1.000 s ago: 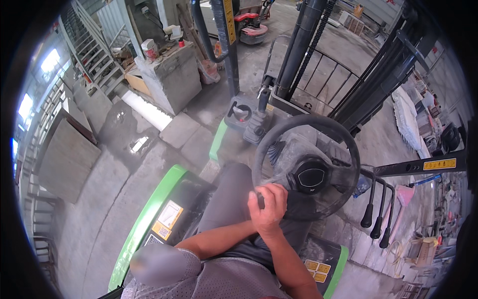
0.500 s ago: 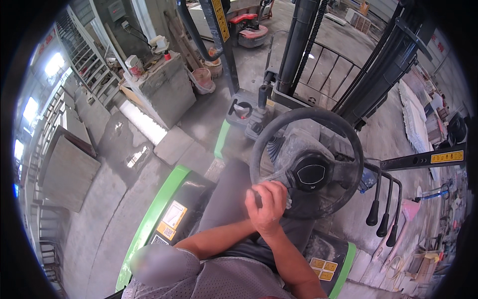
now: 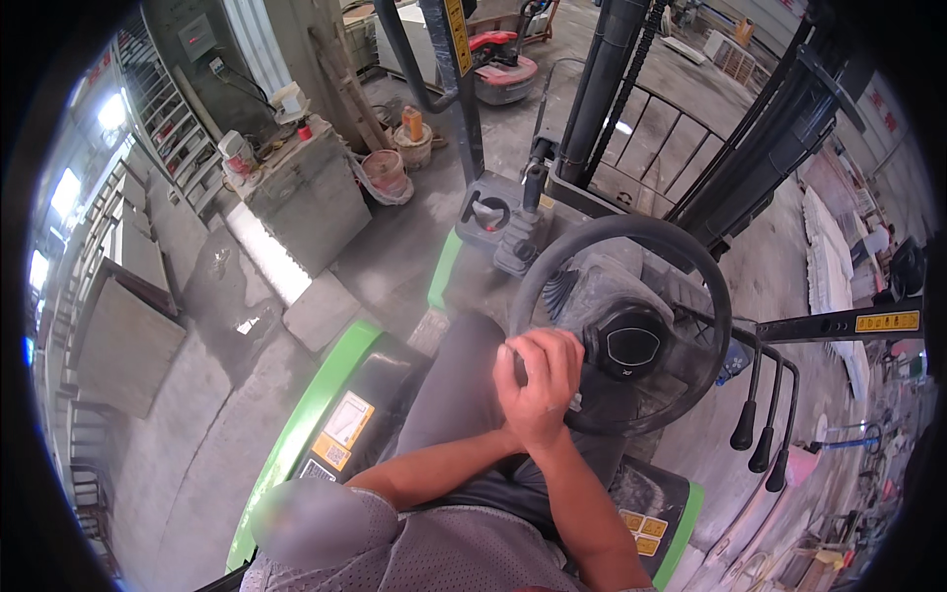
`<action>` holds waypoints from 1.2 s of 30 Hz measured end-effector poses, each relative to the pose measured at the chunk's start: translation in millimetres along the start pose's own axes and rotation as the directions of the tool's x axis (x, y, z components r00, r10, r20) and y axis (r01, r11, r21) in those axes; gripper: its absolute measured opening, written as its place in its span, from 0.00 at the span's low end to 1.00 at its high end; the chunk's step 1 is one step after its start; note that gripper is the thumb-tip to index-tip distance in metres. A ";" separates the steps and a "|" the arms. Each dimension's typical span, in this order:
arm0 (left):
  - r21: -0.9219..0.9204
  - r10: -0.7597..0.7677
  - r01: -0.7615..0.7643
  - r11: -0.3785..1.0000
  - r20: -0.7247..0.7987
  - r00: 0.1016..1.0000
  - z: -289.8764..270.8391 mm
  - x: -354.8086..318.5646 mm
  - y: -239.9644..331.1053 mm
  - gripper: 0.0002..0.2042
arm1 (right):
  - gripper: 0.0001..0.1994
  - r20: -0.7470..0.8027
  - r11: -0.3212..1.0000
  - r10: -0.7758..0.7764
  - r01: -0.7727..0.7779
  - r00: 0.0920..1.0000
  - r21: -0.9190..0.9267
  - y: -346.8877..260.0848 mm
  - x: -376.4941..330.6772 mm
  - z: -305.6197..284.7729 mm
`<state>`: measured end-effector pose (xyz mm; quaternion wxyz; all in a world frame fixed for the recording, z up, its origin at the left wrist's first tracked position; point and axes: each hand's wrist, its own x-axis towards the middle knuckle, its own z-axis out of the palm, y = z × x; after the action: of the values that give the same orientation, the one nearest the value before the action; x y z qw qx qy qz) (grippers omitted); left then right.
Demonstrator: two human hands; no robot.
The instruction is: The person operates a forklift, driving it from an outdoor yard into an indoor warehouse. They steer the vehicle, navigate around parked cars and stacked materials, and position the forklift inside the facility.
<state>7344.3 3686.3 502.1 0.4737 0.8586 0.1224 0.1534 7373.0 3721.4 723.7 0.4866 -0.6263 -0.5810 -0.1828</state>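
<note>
A black steering wheel [image 3: 718, 296] with a dusty column stands in front of my lap. My right hand [image 3: 541, 383] is curled closed at its lower left rim, the fingers bent over the rim and a small dark part. My left forearm [image 3: 444, 469] crosses my lap toward the same spot and passes behind my right wrist. The left hand itself is hidden there, so its fingers do not show. Something small and pale [image 3: 575, 402] peeks out beside my right hand.
Right of the wheel stand several black-knobbed levers [image 3: 760, 449]. Ahead rises a dark mast [image 3: 602, 94] with a barred guard [image 3: 646, 133]. A concrete block [image 3: 306, 212], buckets [image 3: 385, 176] and leaning slabs [image 3: 128, 345] are on the left. A red machine [image 3: 503, 69] stands beyond.
My right hand has moved up a little along the wheel's left rim. The surroundings on the left have shifted slightly in view.
</note>
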 end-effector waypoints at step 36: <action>0.363 -0.484 0.364 0.858 0.331 0.810 -50.5 462.0 -131.9 0.20 | 0.09 -0.163 0.947 0.031 -0.081 0.986 -0.312 507.3 389.8 51.2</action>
<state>7743.0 3958.5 483.5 0.3835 0.8797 0.2309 -0.1604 7915.8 4053.3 808.4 0.4284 -0.6964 -0.4863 -0.3082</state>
